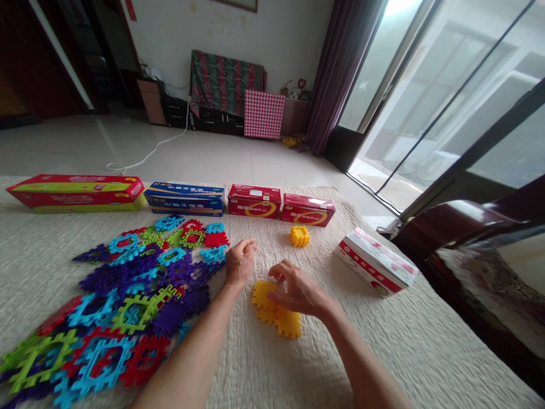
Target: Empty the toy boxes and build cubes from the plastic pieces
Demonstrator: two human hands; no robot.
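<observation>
My left hand (240, 262) is closed with curled fingers, just right of the pile of puzzle-edged building tiles. What it holds, if anything, is hidden. My right hand (294, 288) is over several yellow interlocking tiles (288, 324) lying on the cream quilted cover. Its fingers are bent, with a gap between thumb and forefinger, and it hides part of the yellow tiles. Whether the fingertips touch a tile, I cannot tell. Beyond my right hand stands a small stack of yellow tiles (300, 236). Purple, blue, green and red tiles (176, 270) spread out in a heap to the left.
Along the far edge of the cover (404, 346) stand a long red-and-green box (80, 194), a blue box (184, 199) and two red boxes (254, 201). A white-and-red box (374, 262) sits at the right, near a dark wooden armrest (443, 227).
</observation>
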